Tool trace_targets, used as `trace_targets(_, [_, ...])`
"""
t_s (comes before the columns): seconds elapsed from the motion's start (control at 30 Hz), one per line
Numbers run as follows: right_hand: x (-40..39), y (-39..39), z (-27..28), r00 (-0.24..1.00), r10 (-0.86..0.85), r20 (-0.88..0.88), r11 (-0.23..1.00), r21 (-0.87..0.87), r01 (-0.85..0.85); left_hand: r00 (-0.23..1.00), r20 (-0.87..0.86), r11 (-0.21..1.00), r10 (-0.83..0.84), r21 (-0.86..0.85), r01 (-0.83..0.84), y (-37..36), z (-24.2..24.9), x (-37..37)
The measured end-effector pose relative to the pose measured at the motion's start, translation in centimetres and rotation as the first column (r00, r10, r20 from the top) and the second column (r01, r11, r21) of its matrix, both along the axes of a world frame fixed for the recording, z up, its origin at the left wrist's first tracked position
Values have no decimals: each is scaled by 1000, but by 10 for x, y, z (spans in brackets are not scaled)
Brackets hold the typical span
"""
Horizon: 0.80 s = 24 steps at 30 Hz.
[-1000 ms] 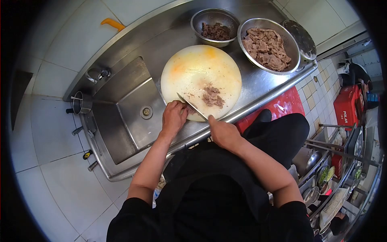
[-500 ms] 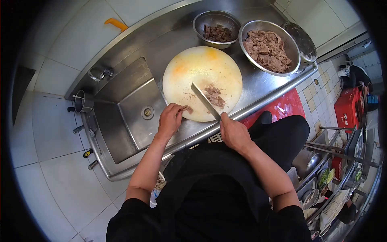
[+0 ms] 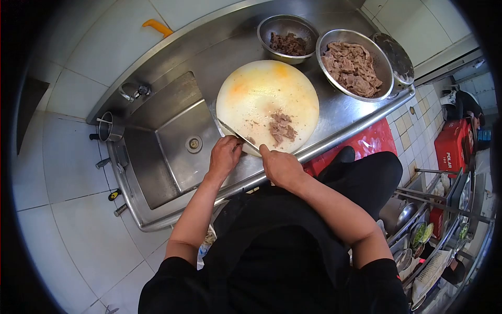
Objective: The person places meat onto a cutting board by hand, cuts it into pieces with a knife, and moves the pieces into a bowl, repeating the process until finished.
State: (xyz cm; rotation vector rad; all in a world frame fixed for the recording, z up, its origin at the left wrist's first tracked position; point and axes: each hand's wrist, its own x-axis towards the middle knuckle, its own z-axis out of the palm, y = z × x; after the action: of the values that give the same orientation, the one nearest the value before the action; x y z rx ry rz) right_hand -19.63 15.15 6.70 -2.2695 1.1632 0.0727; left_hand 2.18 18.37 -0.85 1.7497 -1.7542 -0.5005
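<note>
My right hand [image 3: 282, 168] is wrapped around the handle of a knife [image 3: 235, 133]. Its blade slants across the lower left edge of a round, yellow-stained cutting board [image 3: 251, 94]. Close against the blade, my left hand [image 3: 225, 157] has its fingers curled at the board's edge, pinching a piece of cooked meat that the blade largely hides. A small bit of meat [image 3: 251, 140] shows just right of the blade. Sliced meat [image 3: 282, 128] lies in a loose pile on the board, with crumbs around it.
Behind the board stand a metal bowl of dark meat [image 3: 287, 44] and a larger bowl of cooked meat slices [image 3: 355, 70]. A sink [image 3: 167, 136] with a faucet [image 3: 135, 91] lies left. An orange handle [image 3: 158, 27] shows by the wall. Shelving [image 3: 434, 193] stands at right.
The knife has moved left from beside the sliced pile to my left fingers, its blade turned flatter. My right hand has shifted left with it. The view has moved slightly.
</note>
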Motion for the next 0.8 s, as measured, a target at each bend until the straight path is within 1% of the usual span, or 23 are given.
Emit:
trace_targets(0.07, [-5,3,-4,1000,15,-27,1000,-9,-16,1000,-2,1000,0,9,0,-1,1,0])
trace_targets(0.13, [-27,11,-6,998,39,52,995,-90,-34,1000,26,1000,-1,-2,1,-1,0,1])
trace_targets(0.17, [-35,13,-4,998,42,51,995,-92,-37,1000,25,1000,2,-5,-2,-2,0,2])
trace_targets(0.23, [-50,16,8,998,-8,-70,999,50,11,995,10,994,103,18,-103,-3,2,3])
trace_targets(0.27, [-57,16,8,997,-11,-73,999,49,14,995,7,995,101,17,-101,-5,1,4])
trace_targets(0.33, [-68,20,8,994,-91,59,994,73,87,985,-75,988,154,40,-152,-8,-4,7])
trace_targets(0.37, [-73,20,9,994,-97,55,993,75,93,986,-77,988,149,43,-146,-8,-7,3])
trace_targets(0.43, [-78,15,17,942,-305,138,948,144,285,994,-104,995,44,-81,-52,-8,-9,-12])
trace_targets(0.47, [-85,12,10,921,-346,177,936,127,328,990,-143,1000,7,-19,-10,-7,-11,-23])
trace_targets(0.5, [-92,6,10,920,-350,177,935,123,332,983,-183,998,-28,42,36,-8,-9,-35])
trace_targets(0.53, [-99,0,10,908,-374,188,927,74,367,993,-34,993,-115,27,116,-13,-14,-43])
trace_targets(0.57, [-106,-6,11,894,-400,201,914,23,404,992,-33,992,-125,25,126,-15,-19,-54])
trace_targets(0.6, [-116,-12,11,884,-398,244,912,4,409,994,21,994,-106,36,106,-20,-13,-70])
trace_targets(0.63, [-120,-20,30,866,-451,218,892,98,440,993,73,995,-88,45,85,-24,-8,-85])
trace_targets(0.67, [-129,-26,30,876,-437,204,898,37,439,993,70,994,-99,42,96,-31,-7,-97])
trace_targets(0.7, [-137,-33,33,887,-421,191,901,-23,433,996,23,995,-85,62,83,-41,-6,-107])
trace_targets(0.73, [-143,-39,36,884,-427,192,898,-25,439,997,-22,994,-68,82,70,-50,-5,-114])
trace_targets(0.77, [-149,-46,40,885,-432,173,897,-17,441,997,-20,994,-74,79,75,-59,-4,-119])
trace_targets(0.8, [-153,-52,45,886,-437,154,896,-9,443,991,20,989,-134,73,132,-68,-6,-124])
